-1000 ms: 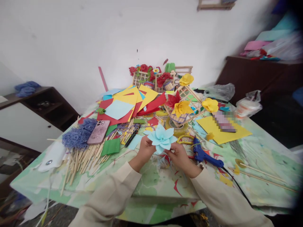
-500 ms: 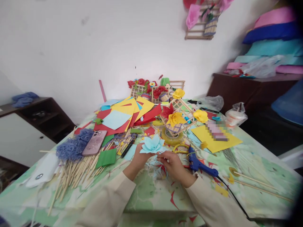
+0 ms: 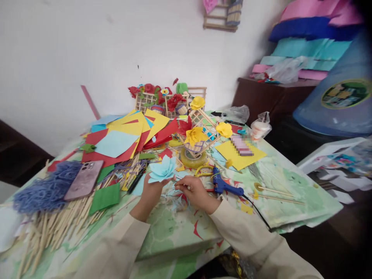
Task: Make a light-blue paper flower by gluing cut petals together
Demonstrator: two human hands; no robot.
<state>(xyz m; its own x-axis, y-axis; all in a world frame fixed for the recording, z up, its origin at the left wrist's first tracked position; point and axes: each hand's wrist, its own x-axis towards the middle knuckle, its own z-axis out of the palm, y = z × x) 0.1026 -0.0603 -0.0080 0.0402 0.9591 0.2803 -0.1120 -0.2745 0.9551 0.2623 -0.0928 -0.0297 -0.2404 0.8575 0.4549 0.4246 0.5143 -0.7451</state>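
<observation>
A light blue paper flower (image 3: 162, 170) is held from below by my left hand (image 3: 151, 192), fingers closed round its base. My right hand (image 3: 194, 190) sits just right of it, fingers pinched near the flower's underside above some pale blue paper scraps (image 3: 174, 199) on the table; what they pinch is too small to name. A blue glue gun (image 3: 225, 187) lies just right of my right hand, its black cord running off the table's near edge.
The green patterned table (image 3: 180, 228) carries coloured paper sheets (image 3: 122, 135), wooden sticks (image 3: 58, 224), a phone (image 3: 84, 180), blue yarn (image 3: 43, 190), a tape roll (image 3: 192, 158), yellow paper flowers on wooden trellises (image 3: 197, 135) and a yellow sheet (image 3: 241, 153). A dark cabinet (image 3: 261, 93) stands at the right.
The view has swung to the right and the table has shifted left. The blue flower has tipped from facing me to lying flatter, held lower over the table; my right hand moved under it.
</observation>
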